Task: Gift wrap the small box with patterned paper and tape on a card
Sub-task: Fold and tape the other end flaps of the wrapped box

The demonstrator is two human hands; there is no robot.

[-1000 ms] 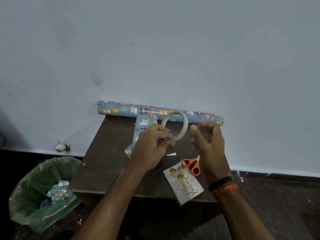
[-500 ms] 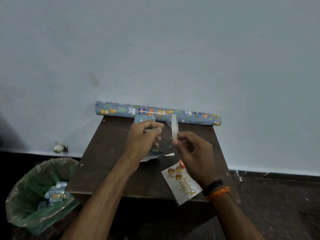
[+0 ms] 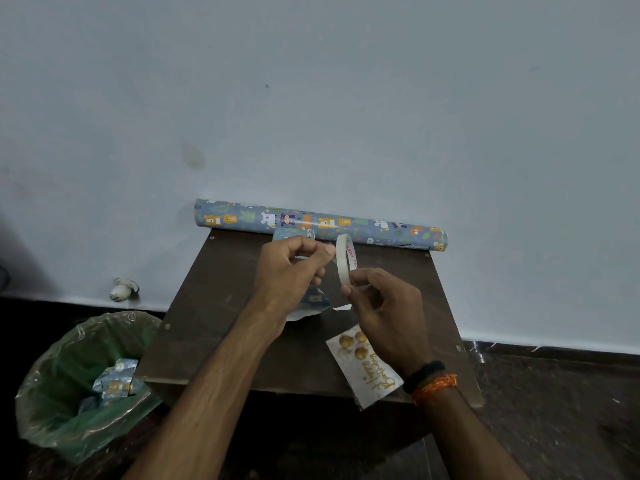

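Observation:
My right hand (image 3: 384, 313) grips a ring of clear tape (image 3: 345, 259) held edge-on above the brown table (image 3: 221, 306). My left hand (image 3: 289, 271) pinches the free end of the tape just left of the ring. Under my left hand lies the box wrapped in blue patterned paper (image 3: 313, 301), mostly hidden. A white birthday card (image 3: 363, 365) with gold balls and gold lettering lies at the table's front right, partly under my right wrist. The roll of blue animal-print paper (image 3: 318, 225) lies along the wall at the table's back edge.
A bin lined with a green bag (image 3: 79, 382) stands on the floor left of the table, with paper scraps inside. A small white object (image 3: 123, 289) lies by the wall. A small paper scrap (image 3: 343, 307) sits on the table near the box.
The tape ring turned from face-on to edge-on, and my right hand shifted from beside it to gripping it from below. The orange scissors are now hidden behind my right hand.

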